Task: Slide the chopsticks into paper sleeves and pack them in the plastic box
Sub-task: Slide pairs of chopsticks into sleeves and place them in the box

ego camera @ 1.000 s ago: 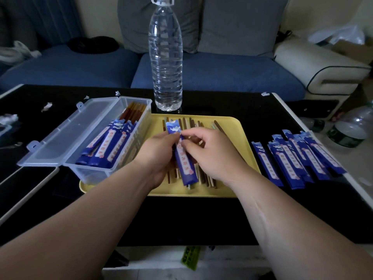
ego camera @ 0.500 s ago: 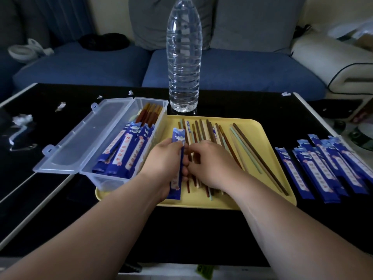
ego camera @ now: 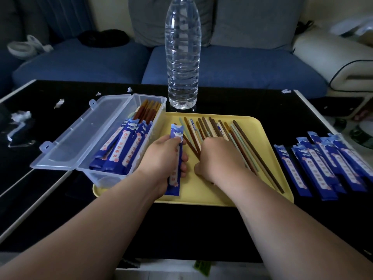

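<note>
A sleeve is held ready, and chopsticks are being picked.

A blue paper sleeve point(ego camera: 175, 158) is gripped by the left hand point(ego camera: 161, 160); loose chopsticks point(ego camera: 203, 130) on the yellow tray point(ego camera: 268, 190) are covered by the curled right hand point(ego camera: 218, 158), its hold unclear. Next, probably, a pair must be slid in, then laid in the plastic box point(ego camera: 96, 174).

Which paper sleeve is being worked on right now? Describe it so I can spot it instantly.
Find the yellow tray in the middle of the black table. Near its left edge, the left hand grips one blue paper sleeve. Unlike the sleeves packed in the plastic box or piled right of the tray, it is held alone.
</note>
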